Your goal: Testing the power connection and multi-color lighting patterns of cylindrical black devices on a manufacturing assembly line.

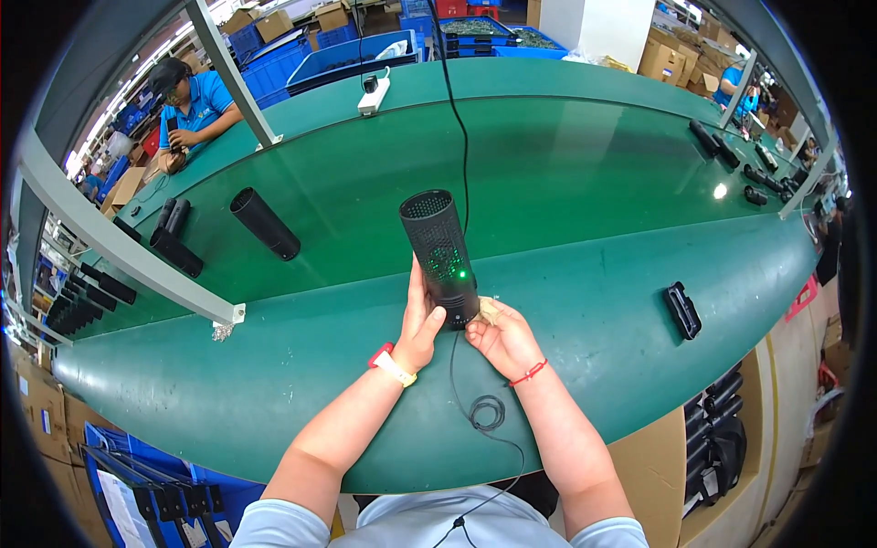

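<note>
A black perforated cylinder [438, 251], hollow at its top rim, stands tilted slightly left above the green table. Green light glows through its holes, and a bright green dot shines on its side. My left hand [420, 320] is wrapped round its lower left side, thumb across the front. At the lower right of the base, my right hand [501, 338] has its fingers pinched together; what lies between them is hidden. Something tan [489, 310] covers part of those fingertips. From beneath the base a thin black cable [487, 413] runs down through a small coil towards me.
Another black cylinder [265, 224] lies on the green belt, with several more farther left. A black plastic part [681, 310] rests at right. A power strip [375, 93] sits on the far ledge; a black cord [461, 137] hangs centrally. A co-worker [196, 105] sits upper left.
</note>
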`<state>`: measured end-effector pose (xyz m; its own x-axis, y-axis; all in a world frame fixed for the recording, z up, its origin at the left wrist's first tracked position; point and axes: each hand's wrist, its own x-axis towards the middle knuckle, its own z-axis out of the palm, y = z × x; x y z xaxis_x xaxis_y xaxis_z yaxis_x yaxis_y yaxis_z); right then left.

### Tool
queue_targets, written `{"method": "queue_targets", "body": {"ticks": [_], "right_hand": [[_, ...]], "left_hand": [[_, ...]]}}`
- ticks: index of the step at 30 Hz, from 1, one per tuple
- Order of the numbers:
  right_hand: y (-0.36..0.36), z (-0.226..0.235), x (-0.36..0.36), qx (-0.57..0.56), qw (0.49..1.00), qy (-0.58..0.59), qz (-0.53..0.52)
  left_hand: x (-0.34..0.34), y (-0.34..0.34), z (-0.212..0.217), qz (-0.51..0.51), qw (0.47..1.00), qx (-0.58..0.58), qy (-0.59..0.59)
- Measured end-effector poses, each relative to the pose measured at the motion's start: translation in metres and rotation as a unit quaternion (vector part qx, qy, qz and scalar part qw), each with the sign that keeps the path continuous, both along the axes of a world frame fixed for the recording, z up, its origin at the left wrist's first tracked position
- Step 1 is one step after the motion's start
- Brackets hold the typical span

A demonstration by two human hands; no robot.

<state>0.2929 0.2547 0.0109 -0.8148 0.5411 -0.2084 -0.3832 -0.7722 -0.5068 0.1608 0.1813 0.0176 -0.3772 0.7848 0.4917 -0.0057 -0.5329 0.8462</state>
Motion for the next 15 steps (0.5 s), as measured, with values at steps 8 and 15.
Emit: {"method": "queue_targets", "body": {"ticks": [8, 15], "right_hand": [[0.003, 0.0001, -0.0008, -0.04, 0.999, 0.034, -0.002], [0.0017, -0.0005, -0.0017, -0.031, 0.999, 0.025, 0.0]], "left_hand": [[0.0045, -0.0023, -0.0005, 0.034, 0.995, -0.033, 0.087], [0.0055, -0.0045, -0.0024, 0.106, 0.98, -0.054, 0.157]]}}
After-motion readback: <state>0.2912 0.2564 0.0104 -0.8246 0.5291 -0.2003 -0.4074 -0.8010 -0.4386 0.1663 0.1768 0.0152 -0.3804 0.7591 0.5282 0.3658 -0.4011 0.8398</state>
